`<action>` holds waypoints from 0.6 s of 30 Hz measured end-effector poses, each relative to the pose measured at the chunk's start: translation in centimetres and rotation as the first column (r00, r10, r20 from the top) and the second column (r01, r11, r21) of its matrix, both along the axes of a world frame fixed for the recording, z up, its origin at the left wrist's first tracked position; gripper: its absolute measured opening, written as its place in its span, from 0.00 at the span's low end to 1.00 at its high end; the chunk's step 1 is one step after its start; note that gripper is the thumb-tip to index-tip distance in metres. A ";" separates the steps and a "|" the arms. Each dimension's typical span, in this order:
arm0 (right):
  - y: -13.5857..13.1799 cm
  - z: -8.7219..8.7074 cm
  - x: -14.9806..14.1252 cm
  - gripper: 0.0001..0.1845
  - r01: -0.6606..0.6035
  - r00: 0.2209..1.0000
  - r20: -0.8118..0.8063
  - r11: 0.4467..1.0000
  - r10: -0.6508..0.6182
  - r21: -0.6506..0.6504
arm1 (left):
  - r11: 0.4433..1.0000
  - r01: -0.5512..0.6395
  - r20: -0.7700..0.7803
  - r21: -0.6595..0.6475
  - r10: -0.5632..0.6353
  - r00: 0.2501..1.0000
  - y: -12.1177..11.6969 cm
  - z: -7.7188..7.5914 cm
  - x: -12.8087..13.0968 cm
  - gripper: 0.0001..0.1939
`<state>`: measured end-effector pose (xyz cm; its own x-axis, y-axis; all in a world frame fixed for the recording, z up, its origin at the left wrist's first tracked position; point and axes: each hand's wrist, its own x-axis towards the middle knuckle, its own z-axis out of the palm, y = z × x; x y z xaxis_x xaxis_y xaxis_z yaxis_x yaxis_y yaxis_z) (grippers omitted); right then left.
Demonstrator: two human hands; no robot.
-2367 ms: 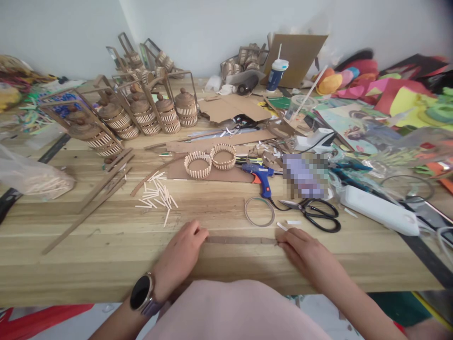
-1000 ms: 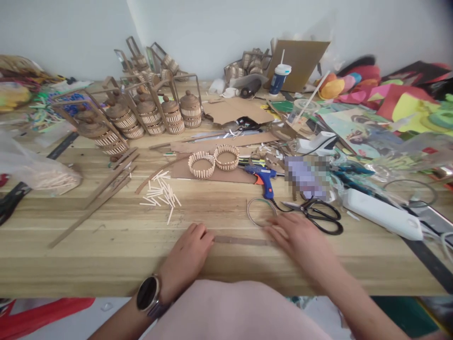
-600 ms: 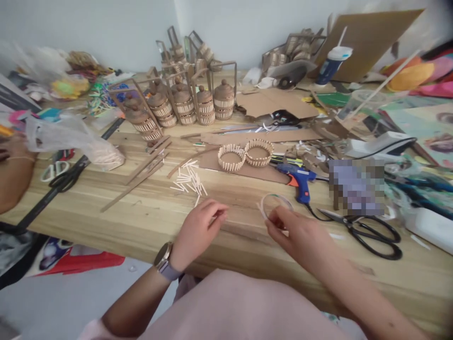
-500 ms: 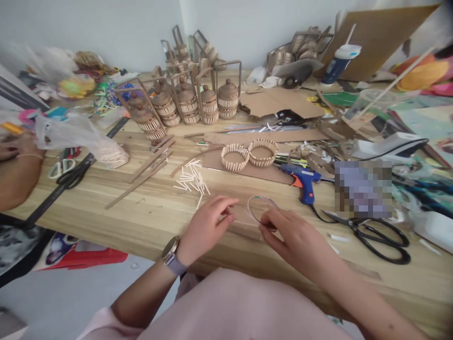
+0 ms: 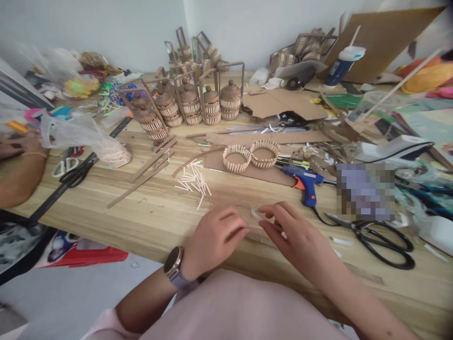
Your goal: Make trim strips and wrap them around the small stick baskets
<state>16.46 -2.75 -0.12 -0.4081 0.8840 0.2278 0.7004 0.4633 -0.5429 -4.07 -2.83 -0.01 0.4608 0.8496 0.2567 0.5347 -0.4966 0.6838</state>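
My right hand (image 5: pixel 295 236) pinches a thin ring (image 5: pixel 255 213) of strip material just above the wooden table (image 5: pixel 141 212), near its front edge. My left hand (image 5: pixel 215 236), with a watch on the wrist, is curled close beside the ring, fingertips almost touching it; whether it grips the ring is hidden. A brown cardboard strip (image 5: pixel 257 238) lies on the table under both hands, mostly covered. A heap of short pale sticks (image 5: pixel 193 180) lies just beyond my left hand.
Two stick-walled rings (image 5: pixel 250 157), a blue glue gun (image 5: pixel 304 182) and black scissors (image 5: pixel 380 236) lie to the right. Several small brown lidded baskets (image 5: pixel 187 106) stand at the back. Another person's arm (image 5: pixel 17 170) rests at the left edge beside other scissors (image 5: pixel 69 172).
My right hand left the strip's end, picked up the thin ring and brought it to my left hand. My view swung left, showing the other person's arm.
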 end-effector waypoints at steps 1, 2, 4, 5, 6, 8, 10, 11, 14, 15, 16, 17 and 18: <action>0.0 0.2 0.0 0.09 -0.011 1.000 -0.009 1.000 0.011 -0.018 | 1.000 0.019 0.000 0.025 -0.019 1.000 -0.3 0.1 -0.1 0.09; 0.0 0.4 0.2 0.09 -0.028 1.000 -0.010 0.999 0.028 -0.037 | 0.999 0.030 0.006 0.041 -0.031 1.000 -0.5 0.2 -0.3 0.10; -0.1 1.0 0.6 0.10 -0.053 0.999 -0.007 0.995 0.053 -0.085 | 0.999 0.019 0.043 0.028 -0.020 0.999 -0.9 0.4 -0.8 0.10; -0.2 1.3 1.1 0.10 -0.057 0.998 -0.001 0.992 0.057 -0.110 | 1.000 -0.012 0.068 -0.003 0.012 0.998 -1.1 0.4 -1.1 0.10; -0.2 1.6 1.6 0.11 -0.050 0.999 0.009 0.990 0.051 -0.130 | 0.997 -0.061 0.090 -0.043 0.064 0.994 -1.2 0.4 -1.6 0.10; 0.0 2.2 2.8 0.12 -0.023 0.998 0.051 0.983 0.033 -0.181 | 0.978 -0.185 0.099 -0.099 0.195 0.976 -1.4 0.0 -2.6 0.11; 0.3 2.5 3.8 0.13 -0.007 0.995 0.096 0.957 0.036 -0.291 | 0.960 -0.273 0.033 -0.063 0.275 0.961 -1.4 -1.0 -3.7 0.11; 0.5 2.6 4.1 0.12 -0.009 0.992 0.111 0.929 0.054 -0.370 | 0.964 -0.265 -0.029 -0.012 0.264 0.964 -1.4 -1.7 -4.1 0.11; 0.8 2.3 3.7 0.10 -0.032 0.987 0.108 0.813 0.116 -0.581 | 0.996 -0.081 -0.252 0.037 0.087 0.964 -1.4 -3.6 -4.4 0.11; 0.9 2.0 3.3 0.10 -0.041 0.988 0.092 0.785 0.124 -0.618 | 0.999 -0.027 -0.307 0.022 0.032 0.951 -1.3 -4.1 -4.1 0.11; 1.0 1.6 2.8 0.10 -0.053 0.989 0.073 0.764 0.130 -0.643 | 1.000 0.014 -0.353 0.002 -0.013 0.935 -1.4 -4.5 -3.7 0.11; 1.0 1.0 2.4 0.10 -0.068 0.989 0.052 0.746 0.136 -0.663 | 0.999 0.042 -0.390 -0.014 -0.044 0.920 -1.4 -4.7 -3.2 0.11; 1.1 0.4 2.1 0.10 -0.084 0.989 0.034 0.729 0.145 -0.680 | 0.998 0.064 -0.416 -0.024 -0.069 0.907 -1.4 -4.8 -2.7 0.11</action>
